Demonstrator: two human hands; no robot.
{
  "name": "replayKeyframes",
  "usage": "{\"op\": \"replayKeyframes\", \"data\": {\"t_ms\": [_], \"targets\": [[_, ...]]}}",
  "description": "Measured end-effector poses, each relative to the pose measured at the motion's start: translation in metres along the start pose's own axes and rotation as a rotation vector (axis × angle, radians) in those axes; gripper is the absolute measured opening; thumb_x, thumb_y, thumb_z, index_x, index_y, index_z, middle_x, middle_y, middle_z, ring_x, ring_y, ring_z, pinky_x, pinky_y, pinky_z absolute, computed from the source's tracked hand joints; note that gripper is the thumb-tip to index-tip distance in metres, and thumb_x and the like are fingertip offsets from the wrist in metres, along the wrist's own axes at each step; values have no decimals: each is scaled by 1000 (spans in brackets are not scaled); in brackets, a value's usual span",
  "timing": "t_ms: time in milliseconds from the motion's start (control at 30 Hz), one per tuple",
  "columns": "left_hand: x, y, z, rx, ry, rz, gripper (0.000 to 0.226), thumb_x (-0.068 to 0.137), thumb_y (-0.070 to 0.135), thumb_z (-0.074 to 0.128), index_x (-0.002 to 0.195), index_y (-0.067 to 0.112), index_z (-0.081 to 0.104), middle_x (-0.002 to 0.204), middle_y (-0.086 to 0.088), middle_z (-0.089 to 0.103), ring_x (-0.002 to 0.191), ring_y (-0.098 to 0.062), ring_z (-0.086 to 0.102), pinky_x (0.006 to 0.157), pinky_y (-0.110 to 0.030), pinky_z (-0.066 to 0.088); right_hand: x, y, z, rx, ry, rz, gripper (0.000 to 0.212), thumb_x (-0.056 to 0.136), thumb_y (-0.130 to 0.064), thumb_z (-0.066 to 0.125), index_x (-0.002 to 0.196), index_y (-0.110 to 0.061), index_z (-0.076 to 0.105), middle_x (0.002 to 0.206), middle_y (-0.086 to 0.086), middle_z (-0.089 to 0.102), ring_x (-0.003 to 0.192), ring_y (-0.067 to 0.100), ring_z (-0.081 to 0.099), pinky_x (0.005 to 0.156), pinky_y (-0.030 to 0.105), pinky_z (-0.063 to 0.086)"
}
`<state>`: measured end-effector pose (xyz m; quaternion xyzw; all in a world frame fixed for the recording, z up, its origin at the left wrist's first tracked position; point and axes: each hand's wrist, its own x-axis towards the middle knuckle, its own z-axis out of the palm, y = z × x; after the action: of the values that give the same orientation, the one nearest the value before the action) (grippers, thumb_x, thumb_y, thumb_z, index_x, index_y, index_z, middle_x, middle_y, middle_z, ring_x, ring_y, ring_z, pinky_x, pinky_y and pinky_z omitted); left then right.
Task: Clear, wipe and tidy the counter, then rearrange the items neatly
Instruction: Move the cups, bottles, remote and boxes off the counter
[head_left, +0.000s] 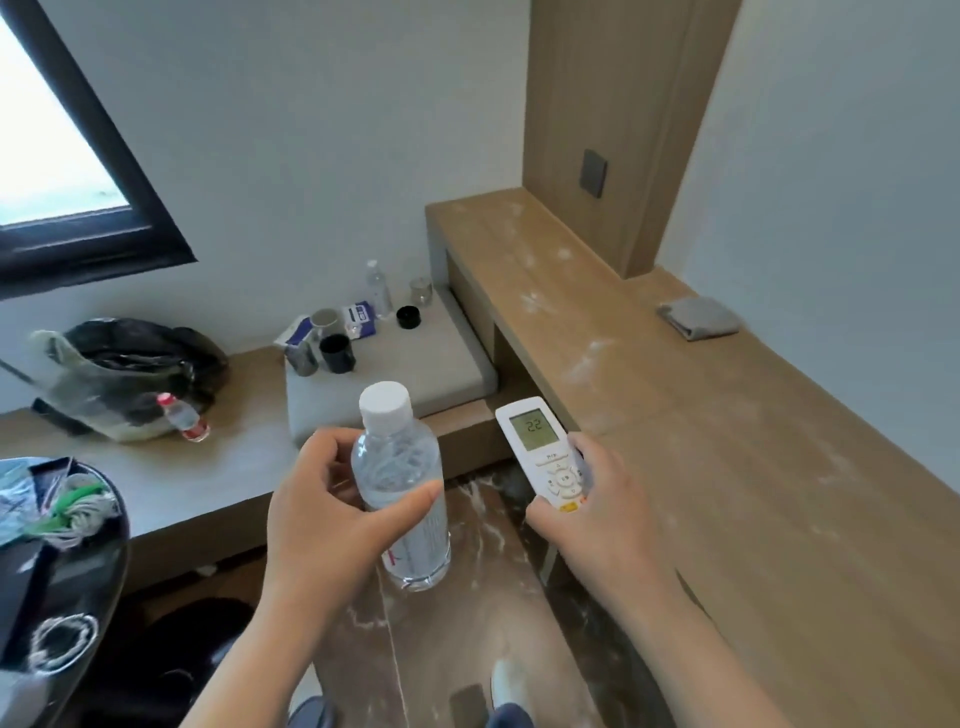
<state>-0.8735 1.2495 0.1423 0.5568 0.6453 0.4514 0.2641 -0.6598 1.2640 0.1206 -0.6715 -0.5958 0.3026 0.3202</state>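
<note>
While the left hand (322, 509) curls round the water bottle (396, 457) and the right hand (602, 514) clasps the remote (543, 447), set both down clear of the dusty counter (727, 467).

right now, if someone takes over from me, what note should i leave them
Left hand grips a clear water bottle; right hand holds the air-conditioner remote, both off the surfaces.
Wooden counter bears a folded grey cloth and white smears.
Black cup, small bottle and packets sit on the grey pad at left.
Done: counter mostly cleared. Left: park both items, wipe, rearrange.
</note>
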Motion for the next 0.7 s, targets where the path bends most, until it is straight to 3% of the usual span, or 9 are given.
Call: {"op": "replayKeyframes", "data": {"t_ms": [267,433,700], "targets": [[92,8,13,81,49,28,57,48,60,78,94,35,56,93,20,65,87,4,62,66,-16,52,116,-31,16,15,-73,-74,47,67,-28,72,99,-43,40,100,-19,50,88,2,52,68,30,53],[138,4,25,97,36,49,55,49,62,76,94,39,54,95,21,64,91,4,60,68,-11,50,172,-35,25,-13,-122,-98,41,68,-29,70,102,-35,48,103,-14,55,84,5,55,55,23,46],[216,-37,18,70,6,14,60,51,59,77,102,33,58,97,18,65,93,5,61,70,-8,50,238,-55,60,-16,-152,-81,38,69,-24,68,104,-30,53,102,-12,56,85,6,54,53,17,37]]}}
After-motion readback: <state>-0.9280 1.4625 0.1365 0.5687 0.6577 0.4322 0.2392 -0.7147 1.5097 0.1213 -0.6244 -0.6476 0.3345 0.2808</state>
